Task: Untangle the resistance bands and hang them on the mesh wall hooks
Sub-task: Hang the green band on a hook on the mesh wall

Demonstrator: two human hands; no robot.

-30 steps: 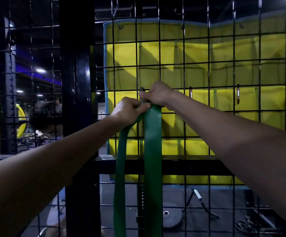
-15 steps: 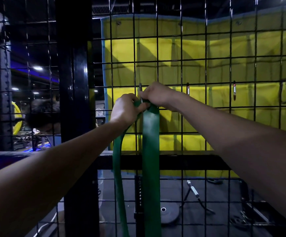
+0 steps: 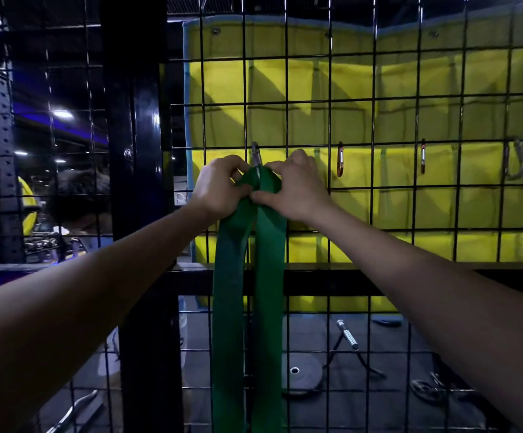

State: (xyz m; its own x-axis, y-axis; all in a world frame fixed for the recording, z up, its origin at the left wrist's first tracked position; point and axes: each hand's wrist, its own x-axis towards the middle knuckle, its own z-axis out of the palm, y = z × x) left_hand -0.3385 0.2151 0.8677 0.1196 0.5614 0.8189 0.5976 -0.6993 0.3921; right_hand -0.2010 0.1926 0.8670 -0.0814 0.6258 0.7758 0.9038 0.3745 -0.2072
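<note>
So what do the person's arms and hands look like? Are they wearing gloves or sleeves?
No gloves and no sleeves in view. Both forearms are bare up to the picture's edge. The left hand and right hand are bare too, with no rings, watch or bands visible.

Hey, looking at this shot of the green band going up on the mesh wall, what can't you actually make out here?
All in the head view:
- Whether the green resistance band is seated in the silver carabiner: the left hand and right hand cover its top.
- The band's lower end: cut off by the bottom edge.
- The carabiner's gate: hidden by band and fingers.
- The dark hook at far right: too dim to identify.
</note>
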